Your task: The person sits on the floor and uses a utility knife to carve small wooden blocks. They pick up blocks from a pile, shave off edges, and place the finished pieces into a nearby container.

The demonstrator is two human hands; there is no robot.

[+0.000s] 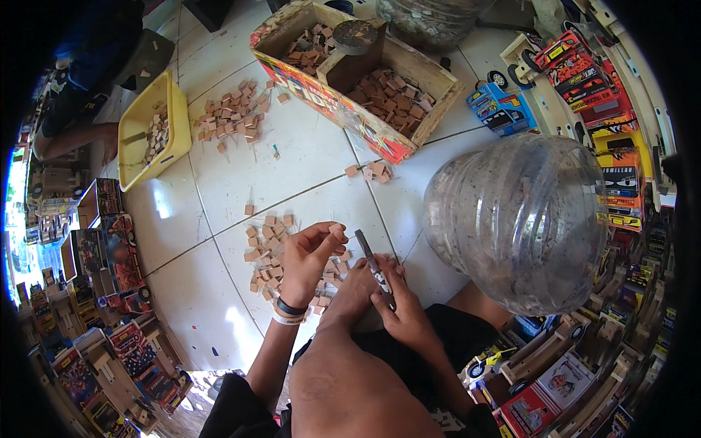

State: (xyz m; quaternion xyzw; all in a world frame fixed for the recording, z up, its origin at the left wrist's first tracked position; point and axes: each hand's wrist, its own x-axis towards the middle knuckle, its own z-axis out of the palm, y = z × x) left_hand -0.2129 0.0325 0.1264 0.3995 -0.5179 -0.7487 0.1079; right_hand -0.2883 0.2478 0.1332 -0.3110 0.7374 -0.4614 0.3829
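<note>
My left hand (310,255), with a dark band and a white band on its wrist, is raised over the floor with thumb and fingers pinched together. A small pinkish-brown block (336,229) seems to sit between the fingertips, partly hidden by them. Just to the right, my right hand (401,310) grips dark grey pliers (370,257), their tip pointing up and away from me. The tip is close to my left fingertips but apart from them. Below my left hand lies a pile of small brown blocks (272,237), several with thin pins or wires sticking out.
A two-part wooden box (336,106) of brown blocks stands at the back. A yellow basin (179,139) is at the left, near another person's hand (109,142). A large clear plastic bottle (511,219) lies at the right. Toy trucks (504,109) line both sides.
</note>
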